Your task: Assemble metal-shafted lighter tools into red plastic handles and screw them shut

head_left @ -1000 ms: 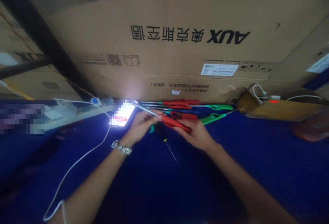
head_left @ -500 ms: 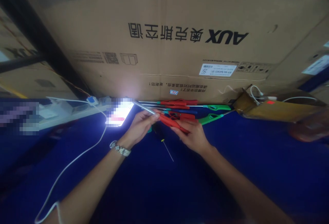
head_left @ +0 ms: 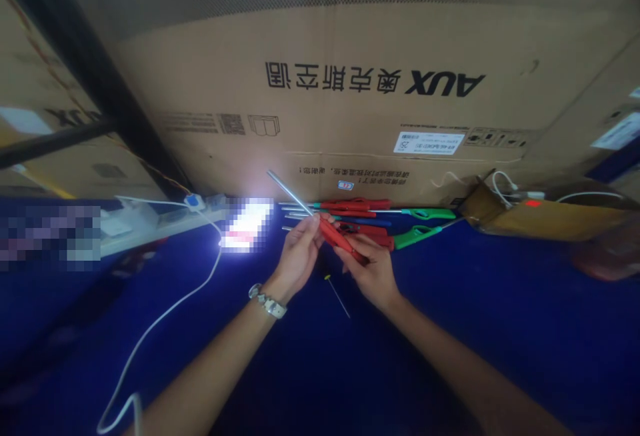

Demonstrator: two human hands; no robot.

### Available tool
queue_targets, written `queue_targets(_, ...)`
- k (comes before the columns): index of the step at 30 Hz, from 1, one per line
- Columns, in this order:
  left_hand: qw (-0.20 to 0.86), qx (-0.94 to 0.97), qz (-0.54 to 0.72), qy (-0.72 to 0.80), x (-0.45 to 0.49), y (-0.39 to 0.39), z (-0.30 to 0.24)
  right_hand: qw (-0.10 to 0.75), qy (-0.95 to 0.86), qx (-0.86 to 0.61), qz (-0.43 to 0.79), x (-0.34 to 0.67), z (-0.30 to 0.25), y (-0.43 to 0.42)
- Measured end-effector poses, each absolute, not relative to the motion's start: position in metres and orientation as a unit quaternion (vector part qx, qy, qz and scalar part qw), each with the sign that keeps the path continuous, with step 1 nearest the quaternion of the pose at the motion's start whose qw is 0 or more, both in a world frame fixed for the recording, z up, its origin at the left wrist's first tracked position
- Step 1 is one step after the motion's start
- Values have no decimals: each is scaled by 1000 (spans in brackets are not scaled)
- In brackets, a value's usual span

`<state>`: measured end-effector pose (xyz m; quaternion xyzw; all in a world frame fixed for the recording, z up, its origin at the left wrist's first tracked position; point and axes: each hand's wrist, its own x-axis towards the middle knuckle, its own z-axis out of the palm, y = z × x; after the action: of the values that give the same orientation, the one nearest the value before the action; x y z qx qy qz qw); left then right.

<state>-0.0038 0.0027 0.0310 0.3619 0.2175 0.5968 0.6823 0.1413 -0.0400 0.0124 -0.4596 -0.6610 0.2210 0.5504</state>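
Note:
Between both hands I hold a red long-necked lighter [head_left: 331,231], its metal tube pointing up and to the left. My left hand [head_left: 297,256], with a wristwatch [head_left: 269,301] on that wrist, pinches it where tube meets handle. The fingers of my right hand [head_left: 375,269] are closed around the rear of the handle. Behind the hands lie several more lighters, red ones [head_left: 353,205] and green ones [head_left: 427,215], partly covered by my fingers. A thin screwdriver [head_left: 338,296] lies below on the blue surface, its handle mostly hidden.
A large cardboard box [head_left: 350,136] stands along the back. At left are a blurred, brightly lit screen [head_left: 247,223], a power strip [head_left: 145,226] and a white cable [head_left: 165,316]. An open yellow-brown box [head_left: 545,217] with a white charger sits at right on the blue surface [head_left: 310,383].
The view has shifted slightly, so the surroundings appear lower and further right. The held lighter is tilted more steeply, its tube tip raised. Both hands keep their grip.

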Motion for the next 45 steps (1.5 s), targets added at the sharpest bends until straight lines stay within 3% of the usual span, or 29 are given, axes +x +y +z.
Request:
queue_targets(9,669,410,583,210,-9,0,36,509,-673,-476,247,135,10,-46)
queue_targets(20,654,442,565,240,-12,-4,44,483,-599,-419,483,133,14,-52)
queue_targets(31,685,434,530,248,-19,2,47,469,-563,-401,549,130,11,-53)
queue_targets(40,585,514,548,306,-26,9,44,433,-525,-372,631,134,16,-53)
queue_targets(45,587,520,538,310,-21,7,40,429,-521,-349,650,131,16,-52)
